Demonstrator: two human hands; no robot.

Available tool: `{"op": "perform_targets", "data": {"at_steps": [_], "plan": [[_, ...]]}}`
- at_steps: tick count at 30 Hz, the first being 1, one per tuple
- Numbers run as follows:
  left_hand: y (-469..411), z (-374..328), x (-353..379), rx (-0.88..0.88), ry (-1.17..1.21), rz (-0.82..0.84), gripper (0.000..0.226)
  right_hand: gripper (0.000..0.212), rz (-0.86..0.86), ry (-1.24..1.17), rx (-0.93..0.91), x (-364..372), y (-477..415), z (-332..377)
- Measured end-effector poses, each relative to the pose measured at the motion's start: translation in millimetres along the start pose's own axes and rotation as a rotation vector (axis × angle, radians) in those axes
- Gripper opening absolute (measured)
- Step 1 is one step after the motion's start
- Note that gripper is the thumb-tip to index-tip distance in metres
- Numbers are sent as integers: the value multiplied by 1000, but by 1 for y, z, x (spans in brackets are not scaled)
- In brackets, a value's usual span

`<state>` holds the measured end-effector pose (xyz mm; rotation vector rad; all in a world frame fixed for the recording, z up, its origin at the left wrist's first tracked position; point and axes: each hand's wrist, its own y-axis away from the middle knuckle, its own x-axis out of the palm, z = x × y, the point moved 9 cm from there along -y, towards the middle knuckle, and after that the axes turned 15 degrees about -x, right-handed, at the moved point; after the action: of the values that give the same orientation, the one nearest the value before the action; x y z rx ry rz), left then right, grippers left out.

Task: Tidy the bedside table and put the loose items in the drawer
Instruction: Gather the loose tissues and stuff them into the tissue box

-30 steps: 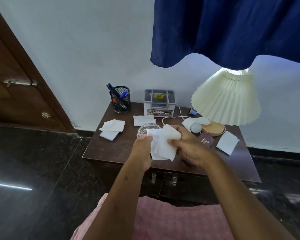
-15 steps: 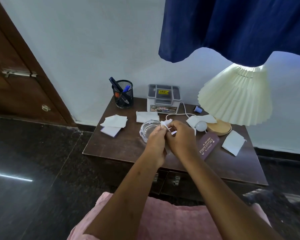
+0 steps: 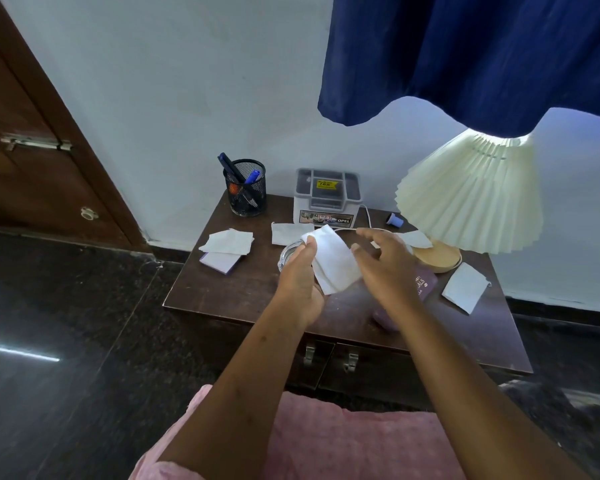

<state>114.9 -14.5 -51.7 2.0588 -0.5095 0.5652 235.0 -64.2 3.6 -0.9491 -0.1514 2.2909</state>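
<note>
My left hand (image 3: 300,278) holds a folded stack of white tissues (image 3: 333,263) above the brown bedside table (image 3: 222,292), thumb on top of the stack. My right hand (image 3: 383,268) hovers just right of the tissues with fingers spread and relaxed, holding nothing. A glass ashtray (image 3: 286,252) sits partly hidden behind my left hand. More loose tissues lie at the left (image 3: 227,241), at the back (image 3: 289,233) and at the right (image 3: 464,287). A maroon case (image 3: 425,284) lies under my right wrist. The two drawers (image 3: 371,368) below are closed.
A mesh pen holder (image 3: 245,192) and a grey organiser box (image 3: 327,199) stand at the back. A pleated lamp (image 3: 471,199) on a wooden base fills the right rear corner, a blue curtain (image 3: 464,53) hangs above. A purple notepad (image 3: 220,262) lies under the left tissues.
Both hands were pressed together folding the tissues; now the right hand has let go and opened, and the left hand alone holds the folded stack.
</note>
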Motion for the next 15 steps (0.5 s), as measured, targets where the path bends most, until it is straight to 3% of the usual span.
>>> {"op": "perform_targets", "data": {"at_steps": [5, 15], "plan": [[-3, -5, -2, 71, 3, -20, 34, 25, 140, 35, 35, 18, 6, -5], [-8, -11, -10, 165, -121, -98, 29, 28, 331, 388, -93, 29, 19, 14]]}}
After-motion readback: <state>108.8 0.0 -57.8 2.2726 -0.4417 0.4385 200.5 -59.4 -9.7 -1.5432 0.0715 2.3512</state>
